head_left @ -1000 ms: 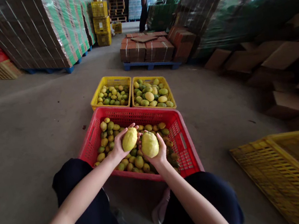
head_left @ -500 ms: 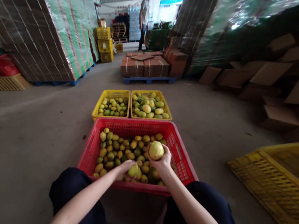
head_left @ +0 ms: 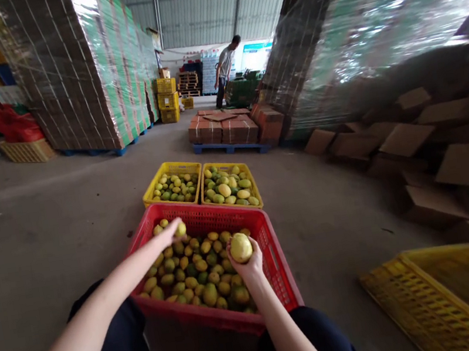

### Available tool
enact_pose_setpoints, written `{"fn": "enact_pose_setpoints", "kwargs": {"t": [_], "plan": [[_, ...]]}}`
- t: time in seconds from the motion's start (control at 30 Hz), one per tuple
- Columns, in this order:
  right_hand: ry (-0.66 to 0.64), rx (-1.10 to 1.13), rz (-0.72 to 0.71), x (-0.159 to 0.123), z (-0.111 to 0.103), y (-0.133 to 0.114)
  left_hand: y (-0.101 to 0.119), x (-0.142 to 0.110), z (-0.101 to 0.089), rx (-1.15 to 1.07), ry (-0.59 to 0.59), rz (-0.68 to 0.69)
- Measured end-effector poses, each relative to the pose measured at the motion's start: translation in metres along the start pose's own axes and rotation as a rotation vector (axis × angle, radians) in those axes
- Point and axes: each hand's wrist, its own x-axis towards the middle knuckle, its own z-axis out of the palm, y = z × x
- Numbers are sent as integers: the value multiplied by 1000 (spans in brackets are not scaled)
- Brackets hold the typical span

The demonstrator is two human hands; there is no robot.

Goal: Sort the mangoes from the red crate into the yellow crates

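A red crate (head_left: pixel 286 274) of yellow and green lemons (head_left: pixel 200 267) stands between my knees. Over its far left corner, my left hand (head_left: pixel 172 230) is closed around a small yellow lemon (head_left: pixel 181 229); its fingers are partly blurred. On the right side, my right hand (head_left: pixel 248 262) holds a large, pale yellow lemon (head_left: pixel 241 248) from below, above the fruit in the crate. Just beyond the red crate are two yellow crates, the left one (head_left: pixel 145 198) with smaller lemons and the right one (head_left: pixel 256 187) with larger ones.
An open yellow crate (head_left: pixel 418 295) sits on the floor at right, near a heap of cardboard boxes (head_left: pixel 411 138). Ahead, flattened cartons (head_left: pixel 222 130) lie on a blue pallet. Wrapped stacks (head_left: pixel 62 72) rise on both sides. Another person (head_left: pixel 224 70) stands at the back.
My left hand has moved from the near middle of the crate to its far left corner. My right hand still holds the large lemon. The view has tilted up, and the person behind leans forward more.
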Motion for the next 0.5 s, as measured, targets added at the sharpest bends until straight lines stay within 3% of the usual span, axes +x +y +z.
{"fn": "enact_pose_setpoints", "kwargs": {"t": [0.07,0.13,0.2,0.23,0.3,0.37,0.5], "plan": [[13,-7,19,-3,2,0,68,13,-6,-72,123,65],[31,-23,36,-5,2,1,122,15,-14,-126,196,148],[43,-48,48,-6,1,3,149,4,-23,-166,193,226],[48,-68,53,-7,1,4,150,-4,-26,-175,142,269],[55,-112,63,-6,-2,8,131,-24,-30,-127,-35,311],[70,-158,74,-6,-5,14,90,-42,-30,45,-209,237],[209,-305,154,-2,-22,32,0,-58,-22,743,-344,72]]}}
